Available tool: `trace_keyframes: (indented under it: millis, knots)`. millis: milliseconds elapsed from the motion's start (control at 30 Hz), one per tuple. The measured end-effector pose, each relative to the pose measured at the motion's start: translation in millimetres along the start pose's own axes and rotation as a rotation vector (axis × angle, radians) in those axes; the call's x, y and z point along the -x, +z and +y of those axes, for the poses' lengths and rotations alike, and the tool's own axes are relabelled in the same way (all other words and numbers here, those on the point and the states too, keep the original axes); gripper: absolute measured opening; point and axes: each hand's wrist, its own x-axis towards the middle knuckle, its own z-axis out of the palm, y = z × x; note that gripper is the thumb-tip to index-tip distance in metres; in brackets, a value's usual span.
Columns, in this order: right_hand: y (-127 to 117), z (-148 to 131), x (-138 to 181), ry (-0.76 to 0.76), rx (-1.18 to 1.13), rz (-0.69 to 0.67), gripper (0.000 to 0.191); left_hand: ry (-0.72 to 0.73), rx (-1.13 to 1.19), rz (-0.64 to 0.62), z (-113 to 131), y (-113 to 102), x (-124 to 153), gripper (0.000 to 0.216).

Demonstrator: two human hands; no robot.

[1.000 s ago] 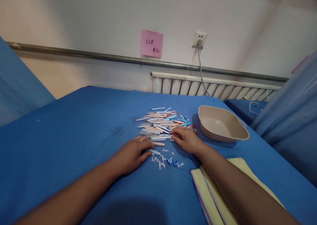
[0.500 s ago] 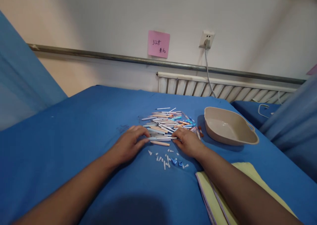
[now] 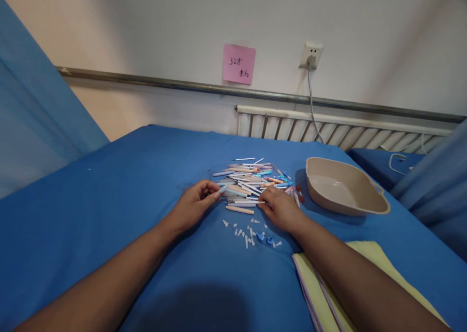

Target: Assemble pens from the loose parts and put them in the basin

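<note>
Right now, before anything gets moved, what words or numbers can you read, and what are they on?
"32": handwritten on the square pink paper note on the wall.
The mark after "32" and the smaller handwriting below it are too blurred to read surely.
Any print on the heap of slim pastel plastic pens is too small to read.

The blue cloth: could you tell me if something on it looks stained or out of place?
Yes: faint dark smudges mark the blue cloth just beyond the left hand, possibly ink, breaking its plain colour. Small white pieces also look untidy, scattered nearer than the pen heap.
</note>
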Motion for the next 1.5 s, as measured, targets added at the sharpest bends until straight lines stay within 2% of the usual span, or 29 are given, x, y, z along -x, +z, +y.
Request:
trace_keyframes:
  millis: [433, 800, 967, 1133, 1233, 1333, 1500]
  knots:
    - [6, 9, -2, 0.0, -0.214, 0.035, 0.007, -0.03, 0.066, 0.05, -4, 2, -3, 0.029]
    - [2, 8, -2, 0.032, -0.421, 0.145, 0.011, -0.063, 0.114, 0.094, -10, 0, -7, 0.036]
    - [1, 9, 1, 0.095, -0.518, 0.211, 0.013, -0.055, 0.099, 0.075, -8, -1, -6, 0.028]
    - [0, 8, 3, 0.213, -0.647, 0.23, 0.014, -0.212, 0.446, 0.027, -3, -2, -2, 0.019]
    - [0, 7, 3, 0.226, -0.676, 0.226, 0.015, -0.307, 0.621, -0.028, -2, -3, -1, 0.014]
    - [1, 9, 3, 0.184, -0.669, 0.182, 0.015, -0.331, 0.665, -0.025, -1, -4, -1, 0.01]
    - [1, 14, 4, 0.028, -0.584, 0.104, 0.011, -0.299, 0.653, 0.114, 1, -6, -2, 0.006]
